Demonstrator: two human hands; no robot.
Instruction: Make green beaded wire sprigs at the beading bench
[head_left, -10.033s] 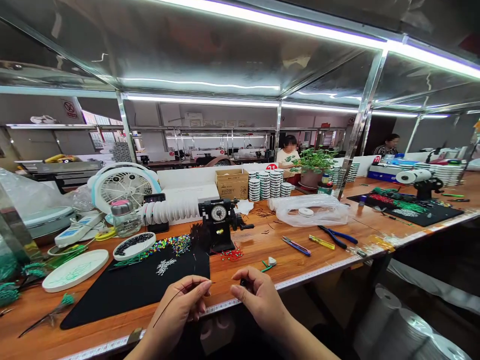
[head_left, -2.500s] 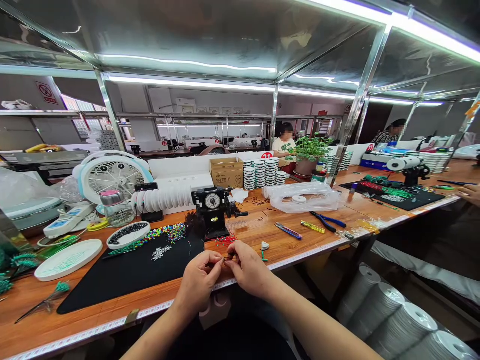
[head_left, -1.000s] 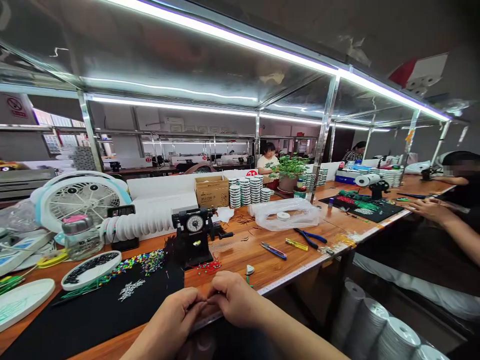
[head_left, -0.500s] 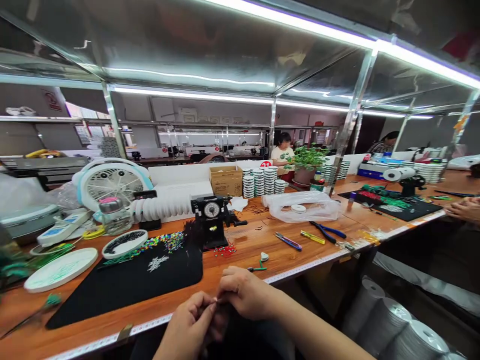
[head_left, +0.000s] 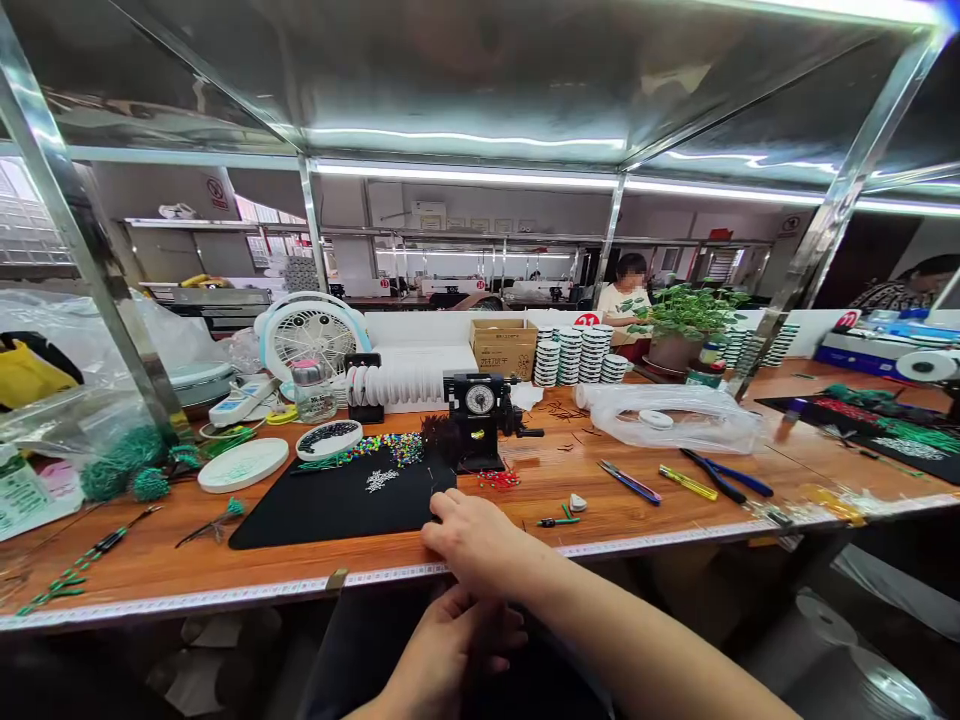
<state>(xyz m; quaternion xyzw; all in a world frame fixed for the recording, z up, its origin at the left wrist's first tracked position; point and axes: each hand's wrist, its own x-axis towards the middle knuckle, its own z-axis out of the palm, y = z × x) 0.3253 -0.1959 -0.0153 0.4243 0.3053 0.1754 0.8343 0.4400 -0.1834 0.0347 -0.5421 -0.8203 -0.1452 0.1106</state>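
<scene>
Right hand (head_left: pixel 480 540) crosses the front edge of the wooden bench (head_left: pixel 652 525), back of the hand up, fingers bent down. Fingertips lie at the front right corner of the black mat (head_left: pixel 330 510); touching or just above it, cannot tell. What those fingers hold, if anything, is hidden by the hand itself.

Left hand (head_left: pixel 442 650) hangs lower, short of the measuring tape (head_left: pixel 397 574) fixed along the bench edge, over the dark lap. Fingers loosely curled, partly behind the right wrist, in shadow; its grip cannot be told.

On the mat, left of the right hand: a loose heap of silvery beads (head_left: pixel 381 481). Behind them, a spread of multicoloured beads (head_left: pixel 405 447), with a shallow white dish of black pieces (head_left: pixel 334 452) at their left. A fine upright line by the right fingertips may be a pin; too thin to be sure.

Directly behind the right hand stands a black winder with a round dial (head_left: pixel 480 410), a row of white spools (head_left: pixel 397 386) extending from its left side. Red beads (head_left: pixel 499 479) lie at its foot. Farther right on bare wood: blue-handled pliers (head_left: pixel 742 478).
</scene>
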